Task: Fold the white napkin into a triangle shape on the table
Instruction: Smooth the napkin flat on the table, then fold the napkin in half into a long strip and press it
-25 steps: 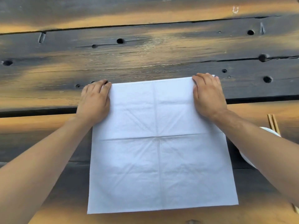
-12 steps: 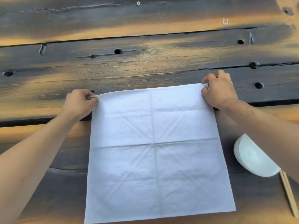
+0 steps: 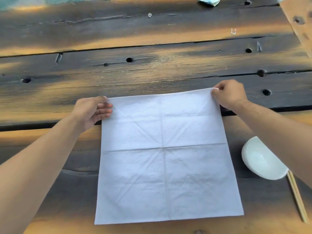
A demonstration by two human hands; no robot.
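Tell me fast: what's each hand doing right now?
Left hand: open, fingers straight at the white napkin's far left corner.
Right hand: pinching the napkin's far right corner.

No text, label, brand, number or sign can be read anywhere in the head view. The white napkin (image 3: 165,157) is blank, showing only fold creases. The white bowl (image 3: 260,159) has a faint pale glint inside that forms no letters. The chopsticks (image 3: 298,198) bear no print. The wooden bench (image 3: 152,48) shows only grain, holes and cracks, plus two tiny pale marks near its far right that are too small to make out. A crumpled pale scrap (image 3: 208,1) at the far edge may carry some colour, but it is too small and blurred to read.
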